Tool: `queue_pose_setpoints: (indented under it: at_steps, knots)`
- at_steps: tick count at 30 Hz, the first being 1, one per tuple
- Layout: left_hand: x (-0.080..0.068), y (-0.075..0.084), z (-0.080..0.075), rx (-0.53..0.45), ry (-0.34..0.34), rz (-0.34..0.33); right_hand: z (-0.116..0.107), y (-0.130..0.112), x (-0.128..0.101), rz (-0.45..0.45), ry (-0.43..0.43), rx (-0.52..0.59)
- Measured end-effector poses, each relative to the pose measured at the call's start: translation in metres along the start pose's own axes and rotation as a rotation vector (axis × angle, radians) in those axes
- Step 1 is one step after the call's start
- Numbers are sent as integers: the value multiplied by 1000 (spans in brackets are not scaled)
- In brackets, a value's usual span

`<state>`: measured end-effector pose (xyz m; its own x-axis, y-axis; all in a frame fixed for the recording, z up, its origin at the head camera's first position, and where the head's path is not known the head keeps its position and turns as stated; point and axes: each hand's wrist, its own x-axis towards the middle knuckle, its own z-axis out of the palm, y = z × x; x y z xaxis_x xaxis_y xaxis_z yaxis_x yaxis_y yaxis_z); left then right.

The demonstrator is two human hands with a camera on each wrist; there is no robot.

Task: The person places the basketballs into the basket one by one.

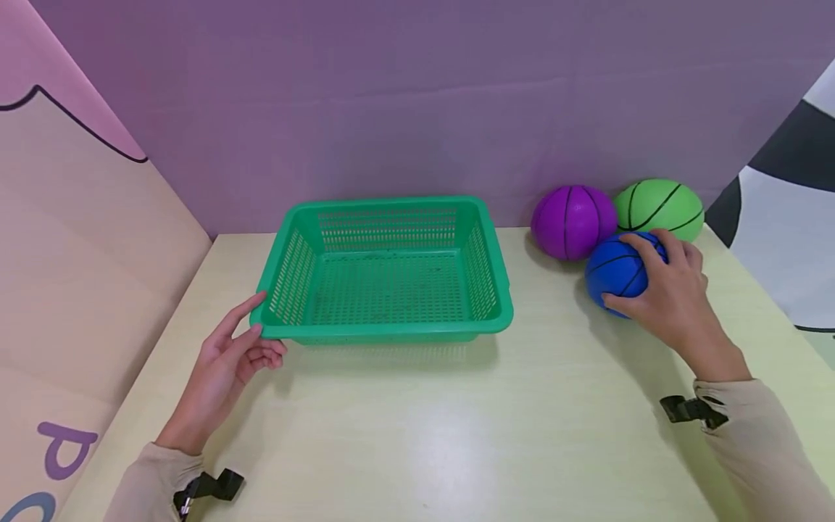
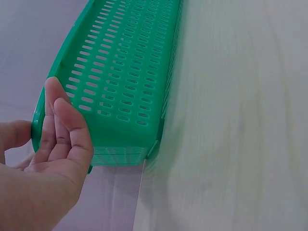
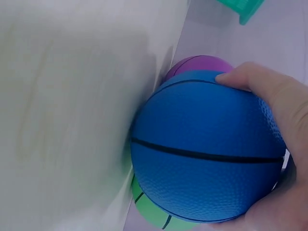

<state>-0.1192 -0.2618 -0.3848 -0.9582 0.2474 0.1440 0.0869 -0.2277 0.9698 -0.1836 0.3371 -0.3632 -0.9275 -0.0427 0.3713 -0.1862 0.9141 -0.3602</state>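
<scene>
A green plastic basket (image 1: 381, 330) with slotted walls stands on the table, nothing in it. At its near left corner my left hand (image 1: 225, 362) pinches the rim, thumb and index finger on the edge; the left wrist view shows the other fingers (image 2: 72, 122) curled under the rim against the outer wall. On the right side, my right hand (image 1: 672, 290) grips a small blue basketball (image 1: 613, 268), thumb on the near side and fingers over the top. Behind that ball sit a purple basketball (image 1: 570, 221) and a light green basketball (image 1: 662, 206).
The pale wooden table (image 1: 417, 428) ends at a purple backdrop (image 1: 417, 109) behind the basket and balls. A printed panel (image 1: 78, 290) rises along the left side, and a black-and-white one (image 1: 792, 217) along the right.
</scene>
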Motion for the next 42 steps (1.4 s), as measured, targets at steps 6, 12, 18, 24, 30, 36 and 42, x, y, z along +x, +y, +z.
queue_pose_setpoints:
  at_steps: [6,12,18,24,30,36,42]
  knots:
    - [-1,0,0,4,5,-1,-8,-13,-2,-14,23,33]
    - [0,0,1,17,1,0,-21,-26,-4,-24,32,39]
    - [0,-1,0,29,2,-7,-25,-36,-5,-39,48,47]
    - [0,-1,0,41,4,-10,-24,-50,-1,-102,112,85]
    - [0,-1,-1,43,8,-6,-22,-60,4,-136,141,106]
    - [0,0,0,41,9,-3,-23,-67,6,-156,165,114]
    - [0,0,1,47,10,-4,-21,-76,8,-196,207,144]
